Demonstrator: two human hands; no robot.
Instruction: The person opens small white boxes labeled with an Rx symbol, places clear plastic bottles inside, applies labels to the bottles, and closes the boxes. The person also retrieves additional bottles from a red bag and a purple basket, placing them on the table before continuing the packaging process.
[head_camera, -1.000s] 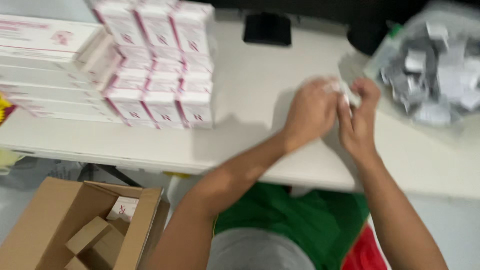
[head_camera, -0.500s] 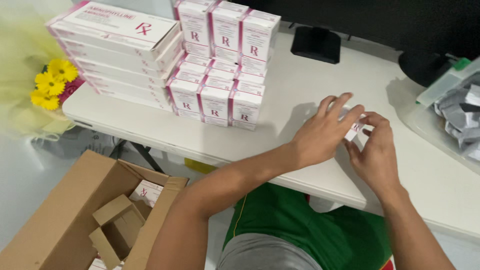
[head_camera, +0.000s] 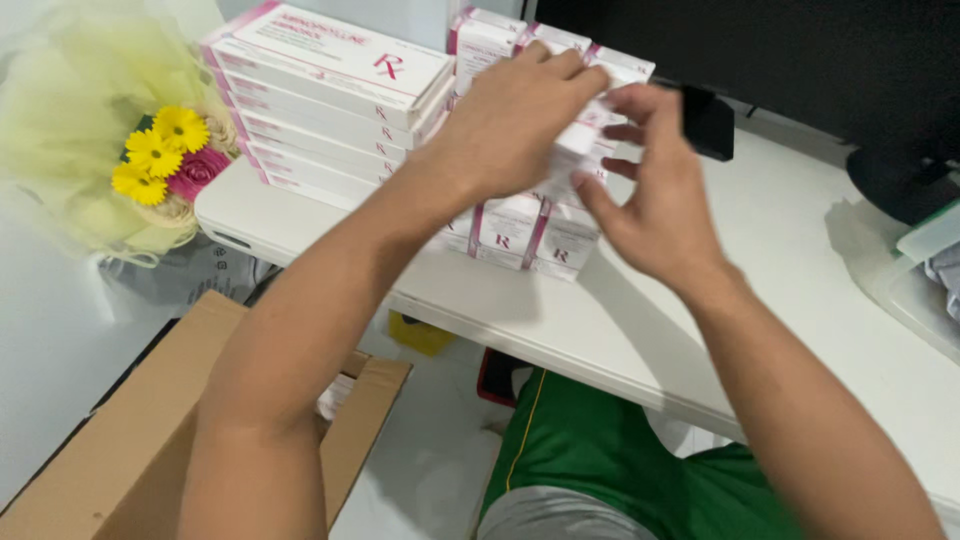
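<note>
Now raised off the table, a small white carton (head_camera: 580, 135) is pinched between both hands at about 12 o'clock in the head view, directly in front of the block of small white-and-pink boxes (head_camera: 520, 230) it resembles. The left hand (head_camera: 520, 115) is closed over the carton's top and near face, fingers curled around it; the right hand (head_camera: 655, 190) meets it from 3 o'clock, thumb and fingertips gripping its end while the other fingers fan out. Half a second ago the same hands worked low over bare tabletop at 3 o'clock, well apart from the boxes; a second ago they were fiddling with something small there, near a tray of grey packets. The shift puts the carton just beside, perhaps touching, the upper row of the block; contact is hidden by the left hand. That reads as a finished carton brought level with its fellows. At 10 o'clock lies a stack of long flat white-and-pink cartons (head_camera: 330, 100), with a bouquet of yellow and pink flowers (head_camera: 160, 160) at 9 o'clock. An open cardboard box (head_camera: 130, 440) stands on the floor at 7 o'clock, below the white table (head_camera: 800, 290).
</note>
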